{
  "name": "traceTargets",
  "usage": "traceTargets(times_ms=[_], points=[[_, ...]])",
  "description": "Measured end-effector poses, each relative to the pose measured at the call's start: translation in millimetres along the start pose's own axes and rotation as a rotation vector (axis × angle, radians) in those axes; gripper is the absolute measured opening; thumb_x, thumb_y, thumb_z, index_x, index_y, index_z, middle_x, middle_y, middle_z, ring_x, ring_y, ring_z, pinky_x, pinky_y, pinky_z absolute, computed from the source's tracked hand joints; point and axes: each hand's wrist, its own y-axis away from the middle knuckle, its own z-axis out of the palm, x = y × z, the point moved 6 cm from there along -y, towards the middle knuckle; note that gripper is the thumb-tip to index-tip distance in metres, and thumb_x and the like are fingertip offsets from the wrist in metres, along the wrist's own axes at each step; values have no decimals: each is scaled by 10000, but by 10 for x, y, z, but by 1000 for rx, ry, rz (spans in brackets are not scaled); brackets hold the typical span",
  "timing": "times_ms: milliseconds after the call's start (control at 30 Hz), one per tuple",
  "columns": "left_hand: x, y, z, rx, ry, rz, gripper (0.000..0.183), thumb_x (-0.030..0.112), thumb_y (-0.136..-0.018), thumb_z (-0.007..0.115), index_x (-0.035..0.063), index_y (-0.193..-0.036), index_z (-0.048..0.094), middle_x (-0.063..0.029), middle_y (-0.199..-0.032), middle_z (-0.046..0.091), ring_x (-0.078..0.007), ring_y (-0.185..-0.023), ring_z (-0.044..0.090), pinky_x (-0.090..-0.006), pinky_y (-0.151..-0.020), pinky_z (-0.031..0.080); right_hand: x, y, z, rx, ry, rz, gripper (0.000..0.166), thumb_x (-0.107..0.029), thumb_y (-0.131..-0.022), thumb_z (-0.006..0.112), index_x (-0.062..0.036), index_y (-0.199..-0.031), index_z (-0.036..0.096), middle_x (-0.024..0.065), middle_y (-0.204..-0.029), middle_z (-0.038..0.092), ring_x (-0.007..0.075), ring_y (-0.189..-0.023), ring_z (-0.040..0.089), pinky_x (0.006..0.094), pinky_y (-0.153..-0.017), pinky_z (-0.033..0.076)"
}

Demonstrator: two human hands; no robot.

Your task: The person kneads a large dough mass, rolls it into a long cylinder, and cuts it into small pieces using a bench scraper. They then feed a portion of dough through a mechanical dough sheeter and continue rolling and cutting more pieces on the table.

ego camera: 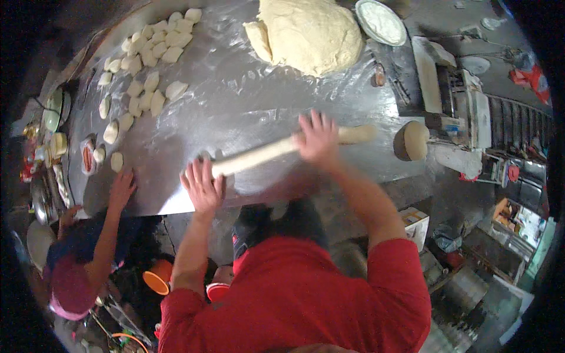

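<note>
A long rope of pale dough (258, 157) lies slantwise across the floured metal table (247, 101). My left hand (204, 186) is at the rope's left end, palm down, fingers stretched out. Farther right, my right hand (318, 137) lies flat over the rope with its fingers spread, covering part of it. The rope's right end sticks out beyond that hand and looks blurred. Beyond my hands rests a large mound of dough (311, 33), with a thick flap at its left side.
Several cut dough pieces (154, 42) spread over the table's far left. A co-worker's hand (122, 189) is at the left front edge, near a dish with reddish filling (88, 158). A bowl of white flour (381, 22) stands far right; a rounded tan object (416, 140) sits at the right edge.
</note>
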Motion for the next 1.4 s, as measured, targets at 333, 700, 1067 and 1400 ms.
traceTargets(times_ms=[333, 700, 1067, 1400], points=[[2055, -819, 483, -319, 189, 133, 578, 403, -895, 483, 91, -1379, 431, -221, -1434, 382, -414, -1342, 319, -626, -1076, 203, 182, 375, -196, 225, 72, -120, 411, -345, -809, 578, -71, -1111, 628, 209, -1174, 554, 422, -1096, 495, 586, -951, 354], [1515, -831, 510, -342, 129, -154, 648, 524, -887, 497, 65, -1343, 469, -276, -1380, 423, -435, -1311, 361, -651, -1054, 197, 1001, 572, -220, 169, 171, -122, 487, -410, -815, 590, -138, -1219, 585, 243, -1250, 492, 432, -1186, 439, 597, -941, 362], [759, -1547, 765, -213, -83, -85, 580, 502, -897, 458, 117, -1330, 481, -226, -1372, 441, -392, -1258, 422, -605, -1026, 300, 1672, -129, -342, 161, 179, 65, 513, -403, -868, 535, -125, -1299, 514, 245, -1295, 478, 446, -1205, 437, 588, -980, 345], [44, -1834, 707, -203, 200, -358, 682, 452, -817, 589, 86, -1367, 420, -195, -1161, 595, -386, -1046, 570, -548, -857, 451, 2178, -477, 141, 55, 110, 12, 442, -354, -860, 553, -86, -1211, 578, 211, -1230, 555, 404, -1104, 538, 542, -922, 413]])
